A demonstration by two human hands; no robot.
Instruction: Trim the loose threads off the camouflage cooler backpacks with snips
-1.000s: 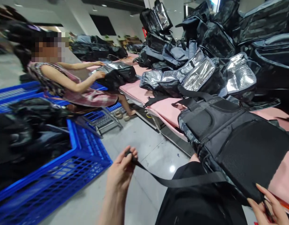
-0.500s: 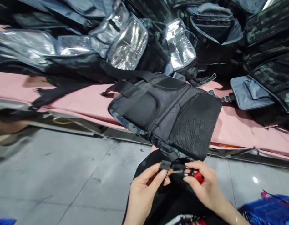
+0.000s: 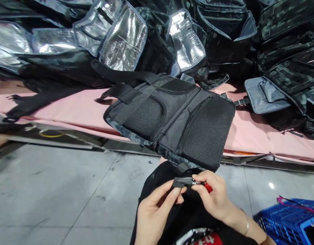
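Between the thumb and fingers of my left hand (image 3: pixel 159 204) is the end of a black webbing strap (image 3: pixel 179 182). My right hand (image 3: pixel 213 192) is closed around small red-handled thread snips (image 3: pixel 188 181), whose blades lie against the strap end. Whether the blades are closed is too small to tell. Just beyond my hands, a black backpack (image 3: pixel 169 131) lies with its mesh-padded back panel facing up. Its near edge hangs over the table edge toward my lap.
A pink-covered table (image 3: pixel 83 105) runs across the view. Behind the backpack are several camouflage bags, some with silver linings (image 3: pixel 125 41). An open grey-lined flap (image 3: pixel 266 95) lies at right. A blue plastic crate (image 3: pixel 286 217) stands on the tiled floor (image 3: pixel 57 190) at lower right.
My right hand has moved left and slightly up, bringing the snips' blades onto the strap end. My left hand keeps its pinch on the strap. The view has shifted slightly.
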